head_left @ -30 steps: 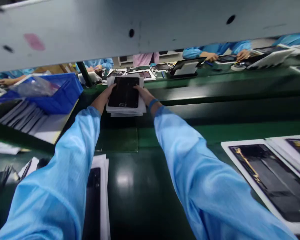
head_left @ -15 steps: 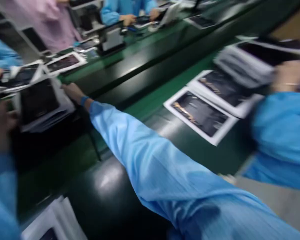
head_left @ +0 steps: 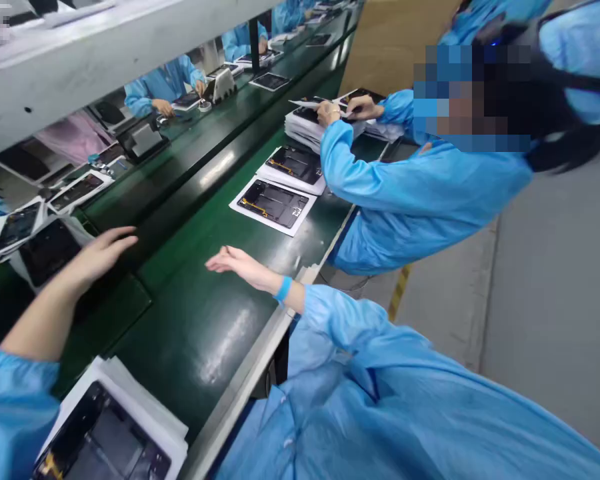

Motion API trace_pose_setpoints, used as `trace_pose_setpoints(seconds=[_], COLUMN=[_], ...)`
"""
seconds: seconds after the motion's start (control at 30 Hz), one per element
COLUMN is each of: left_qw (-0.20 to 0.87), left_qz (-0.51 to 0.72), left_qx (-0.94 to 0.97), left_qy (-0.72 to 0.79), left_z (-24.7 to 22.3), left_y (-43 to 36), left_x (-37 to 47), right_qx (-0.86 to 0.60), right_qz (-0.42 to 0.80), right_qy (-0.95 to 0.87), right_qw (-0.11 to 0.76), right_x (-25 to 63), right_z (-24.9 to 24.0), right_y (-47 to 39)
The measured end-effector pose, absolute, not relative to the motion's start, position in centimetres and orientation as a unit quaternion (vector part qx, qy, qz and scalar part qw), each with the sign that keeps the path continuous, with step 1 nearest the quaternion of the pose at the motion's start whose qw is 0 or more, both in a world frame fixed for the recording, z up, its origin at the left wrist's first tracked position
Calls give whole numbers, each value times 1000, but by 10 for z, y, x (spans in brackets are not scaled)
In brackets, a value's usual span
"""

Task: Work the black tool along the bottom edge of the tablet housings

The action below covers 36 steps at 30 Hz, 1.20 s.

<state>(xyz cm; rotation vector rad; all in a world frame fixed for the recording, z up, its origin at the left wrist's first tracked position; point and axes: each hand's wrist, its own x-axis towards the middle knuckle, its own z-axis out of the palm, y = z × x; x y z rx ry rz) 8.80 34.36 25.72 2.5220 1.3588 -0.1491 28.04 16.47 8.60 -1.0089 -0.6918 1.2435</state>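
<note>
My left hand point(head_left: 97, 257) is in the air above the green bench, fingers apart and holding nothing, close to a dark device panel point(head_left: 50, 252) on white sheets. My right hand point(head_left: 235, 261), with a blue band at the wrist, hovers over the middle of the bench point(head_left: 180, 293); its fingers are loosely extended and it holds nothing. Beyond it, an open device housing point(head_left: 275, 203) lies on white paper, beside a second housing point(head_left: 295, 163). At the lower left, another housing point(head_left: 105, 440) rests on a stack of white sheets point(head_left: 145, 400).
A person in blue point(head_left: 410, 180) sits at the right, hands over a stack of papers point(head_left: 305, 130). Across the line, other people in blue work. A white overhead beam point(head_left: 105, 53) spans the upper left. The bench's pale edge point(head_left: 250, 373) runs diagonally.
The view has swung right and widened. My right hand has come back from the stack at the left. My left hand has moved beyond that stack's near side and now shows open.
</note>
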Motion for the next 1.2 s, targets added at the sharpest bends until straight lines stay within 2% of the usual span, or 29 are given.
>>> trace_pose_setpoints(seconds=[0.17,0.3,0.6,0.8,0.93,1.2], left_qw=[338,404,320,329,322,282], left_qz=[-207,-228,14,97,111,57], left_qx=[830,793,794,771,771,803], left_qy=[392,396,516,536,538,522], left_z=[229,190,116,71,61,63], left_y=[303,300,368,387,400,404], left_x=[154,223,331,373,388,397], right_qx=[-514,-553,-533,-523,-531,-536], right_qz=[490,458,523,553,556,554], right_qy=[-228,-199,-204,-175,-158,-176], right_qw=[666,667,633,624,619,613], right_x=[319,336,319,319,326,331], right_z=[37,19,16,15,14,27], right_y=[24,-38,-69,-75,-75,-62])
